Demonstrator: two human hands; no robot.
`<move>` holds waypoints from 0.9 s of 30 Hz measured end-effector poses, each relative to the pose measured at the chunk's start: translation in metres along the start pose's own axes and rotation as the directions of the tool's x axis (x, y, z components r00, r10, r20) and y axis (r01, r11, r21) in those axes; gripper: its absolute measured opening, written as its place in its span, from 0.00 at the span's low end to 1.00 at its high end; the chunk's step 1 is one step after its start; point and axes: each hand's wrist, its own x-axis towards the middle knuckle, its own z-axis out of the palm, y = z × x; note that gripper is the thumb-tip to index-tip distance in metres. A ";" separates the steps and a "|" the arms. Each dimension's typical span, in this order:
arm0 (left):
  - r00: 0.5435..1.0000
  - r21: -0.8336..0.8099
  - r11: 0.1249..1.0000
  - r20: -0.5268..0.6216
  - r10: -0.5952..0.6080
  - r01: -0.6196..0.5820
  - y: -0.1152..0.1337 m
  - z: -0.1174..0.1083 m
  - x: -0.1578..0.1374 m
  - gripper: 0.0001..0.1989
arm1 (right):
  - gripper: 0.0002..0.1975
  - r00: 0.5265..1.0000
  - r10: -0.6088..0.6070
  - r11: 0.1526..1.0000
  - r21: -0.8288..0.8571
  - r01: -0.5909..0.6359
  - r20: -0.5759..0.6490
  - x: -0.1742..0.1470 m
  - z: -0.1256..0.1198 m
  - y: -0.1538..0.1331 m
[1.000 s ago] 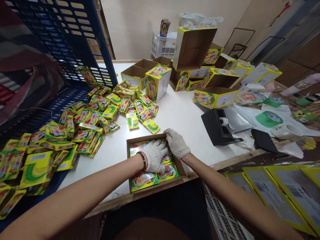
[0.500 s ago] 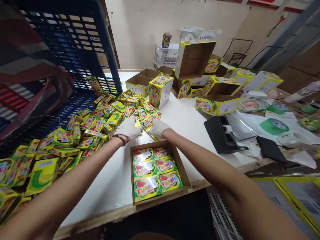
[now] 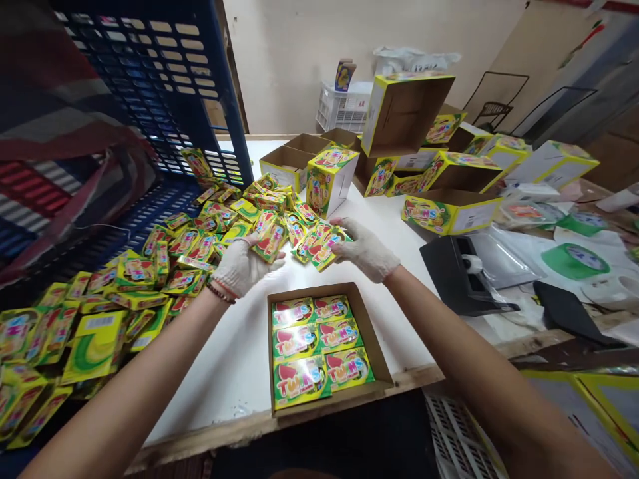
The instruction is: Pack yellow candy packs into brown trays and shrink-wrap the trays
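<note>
My left hand (image 3: 242,267), in a white knit glove, is closed around a small yellow-green candy box (image 3: 272,241) with its printed front facing up. Across from it, my gloved right hand (image 3: 368,250) grips another candy box (image 3: 327,249) by its right side, beside more boxes at the edge of the pile. Close in front of me sits an open brown carton (image 3: 368,313), holding several candy boxes (image 3: 299,340) laid flat in two columns. A loose heap of the same boxes (image 3: 134,274) spreads to the left of my hands.
A blue perforated crate (image 3: 190,86) lies on its side at the left, with boxes spilling from it. Empty display cartons (image 3: 409,116) stack at the back. A black tape dispenser (image 3: 449,276) and green tape roll (image 3: 574,259) are at right. The wooden table edge (image 3: 239,432) runs nearest me.
Both hands have lifted from the pile and moved apart, each now with a candy box in view. My right hand has shifted right. The view has turned slightly; the carton's contents look the same.
</note>
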 end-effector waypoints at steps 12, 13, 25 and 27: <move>0.834 0.006 1.000 0.552 -0.017 0.017 -0.008 0.035 -0.076 0.27 | 0.25 0.920 -0.388 0.717 -0.611 0.337 0.052 -0.071 0.026 -0.027; 0.826 0.075 0.996 0.564 -0.007 -0.043 -0.008 0.034 -0.079 0.27 | 0.25 0.903 -0.387 0.625 -0.666 0.407 0.188 -0.077 0.023 -0.033; 0.643 0.628 0.145 0.756 0.119 -0.765 -0.052 0.039 -0.172 0.11 | 0.14 0.500 0.599 0.410 -0.776 0.479 0.625 -0.087 0.029 -0.055; 0.665 0.659 0.093 0.738 0.116 -0.747 -0.060 0.039 -0.177 0.12 | 0.12 0.445 0.633 0.411 -0.763 0.499 0.633 -0.074 0.044 -0.052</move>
